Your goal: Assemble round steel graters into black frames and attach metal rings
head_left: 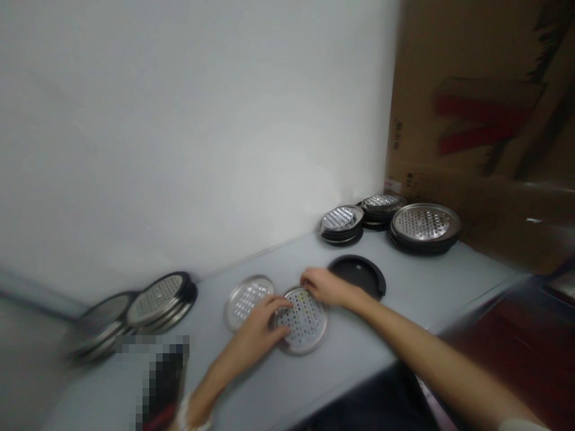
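Note:
A round perforated metal tray (304, 321) lies on the grey table (431, 287). My left hand (258, 330) grips its near left rim with curled fingers. My right hand (324, 285) pinches its far right rim. A second perforated metal tray (245, 298) lies flat just to the left, partly under the first. A black round tray (362, 274) sits right behind my right hand.
Stacks of perforated trays on black trays stand at the back right (424, 227), (342, 224), (381, 207). More stacked trays (162, 299) lie at the left by the white wall. A brown cardboard box (485, 108) stands at the right. A dark object (164, 383) rests at the near edge.

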Tool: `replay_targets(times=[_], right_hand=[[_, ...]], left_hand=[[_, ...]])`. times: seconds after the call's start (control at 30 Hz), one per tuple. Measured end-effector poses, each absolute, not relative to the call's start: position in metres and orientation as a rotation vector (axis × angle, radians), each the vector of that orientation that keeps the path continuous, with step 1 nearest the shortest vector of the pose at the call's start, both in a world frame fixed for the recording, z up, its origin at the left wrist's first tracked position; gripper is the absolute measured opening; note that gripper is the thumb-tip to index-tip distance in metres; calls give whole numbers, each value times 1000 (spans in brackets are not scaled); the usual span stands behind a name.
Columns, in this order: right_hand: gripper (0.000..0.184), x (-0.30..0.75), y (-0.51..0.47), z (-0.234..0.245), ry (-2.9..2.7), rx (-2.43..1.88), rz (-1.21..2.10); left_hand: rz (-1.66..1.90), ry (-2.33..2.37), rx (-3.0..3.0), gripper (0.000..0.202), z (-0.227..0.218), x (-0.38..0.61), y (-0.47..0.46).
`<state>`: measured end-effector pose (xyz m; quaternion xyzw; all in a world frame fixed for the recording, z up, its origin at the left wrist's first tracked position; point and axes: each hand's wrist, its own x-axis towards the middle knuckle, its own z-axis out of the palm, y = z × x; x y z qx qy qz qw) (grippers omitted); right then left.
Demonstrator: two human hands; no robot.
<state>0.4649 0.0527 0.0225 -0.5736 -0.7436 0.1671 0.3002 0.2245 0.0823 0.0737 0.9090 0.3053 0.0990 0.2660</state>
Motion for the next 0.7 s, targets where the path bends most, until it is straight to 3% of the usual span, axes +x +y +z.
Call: replay_targets(times=[0.27,0.53,0.7], right_hand=[[22,465,52,24,-1976,-1532,451],[23,465,53,22,-1984,-1528,449],[24,465,53,19,-1977,-1520,449]], left_hand=[[309,1107,2503,28,72,226,75],[374,1100,2273,47,71,226,75],[431,1106,2281,45,70,223,70]])
